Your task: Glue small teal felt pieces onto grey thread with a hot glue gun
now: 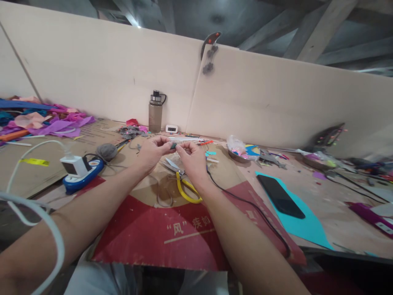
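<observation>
My left hand (154, 152) and my right hand (190, 157) meet above the cardboard, fingertips pinched together. Between them is a small dark green piece (173, 145), too small to name; both hands grip it. Just below lie scissors with yellow handles (188, 196), their blades partly hidden by my right hand. A thin grey strand (159, 196) curls on the cardboard beside the scissors. Behind my left wrist sits a ball of grey yarn (106, 151).
A blue power strip (80, 180) with a white charger and cables is at left. A bottle (155, 112) stands by the partition. On the right are a black phone (281, 196) on turquoise sheet (310, 229) and a bowl of scraps (241, 155). Coloured fabric (46, 119) heaps far left.
</observation>
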Available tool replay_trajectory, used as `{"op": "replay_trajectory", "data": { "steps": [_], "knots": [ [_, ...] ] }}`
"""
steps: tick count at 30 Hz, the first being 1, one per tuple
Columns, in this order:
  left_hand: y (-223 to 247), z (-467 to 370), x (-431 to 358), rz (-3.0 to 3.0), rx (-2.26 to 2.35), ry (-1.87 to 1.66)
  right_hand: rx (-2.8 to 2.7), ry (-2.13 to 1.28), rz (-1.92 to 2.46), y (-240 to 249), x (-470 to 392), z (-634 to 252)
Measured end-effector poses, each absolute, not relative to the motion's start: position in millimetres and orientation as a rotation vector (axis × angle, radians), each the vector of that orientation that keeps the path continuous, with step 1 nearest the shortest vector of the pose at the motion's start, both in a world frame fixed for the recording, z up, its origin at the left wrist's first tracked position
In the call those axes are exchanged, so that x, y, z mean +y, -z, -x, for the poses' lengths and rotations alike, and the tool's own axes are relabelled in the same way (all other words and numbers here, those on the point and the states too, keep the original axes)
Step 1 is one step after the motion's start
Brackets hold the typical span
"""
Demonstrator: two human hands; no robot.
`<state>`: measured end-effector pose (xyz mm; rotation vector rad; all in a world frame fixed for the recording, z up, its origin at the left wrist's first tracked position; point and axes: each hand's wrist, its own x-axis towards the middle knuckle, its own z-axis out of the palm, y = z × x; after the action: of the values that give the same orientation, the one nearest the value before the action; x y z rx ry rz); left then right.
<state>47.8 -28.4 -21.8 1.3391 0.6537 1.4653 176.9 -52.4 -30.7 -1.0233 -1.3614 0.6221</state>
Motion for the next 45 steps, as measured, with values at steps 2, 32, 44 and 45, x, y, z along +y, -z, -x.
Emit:
{"op": "replay_trajectory", "data": {
  "steps": [2, 32, 44, 45],
  "knots": [
    [22, -47, -28, -1.325, 0.646, -1.451, -1.323, -0.638, 1.014, 32, -51, -177],
    [23, -48, -27, -1.291, 0.678, -1.446, -1.436, -0.452, 1.007, 32, -54, -177],
    [21, -51, -33, -1.273, 0.694, -1.444, -1.318, -0.547, 1.058, 33, -49, -178],
    [21, -51, -33, -1.276, 0.695, -1.435, -1.314, -0.543, 1.058, 33, -49, -178]
  ]
}}
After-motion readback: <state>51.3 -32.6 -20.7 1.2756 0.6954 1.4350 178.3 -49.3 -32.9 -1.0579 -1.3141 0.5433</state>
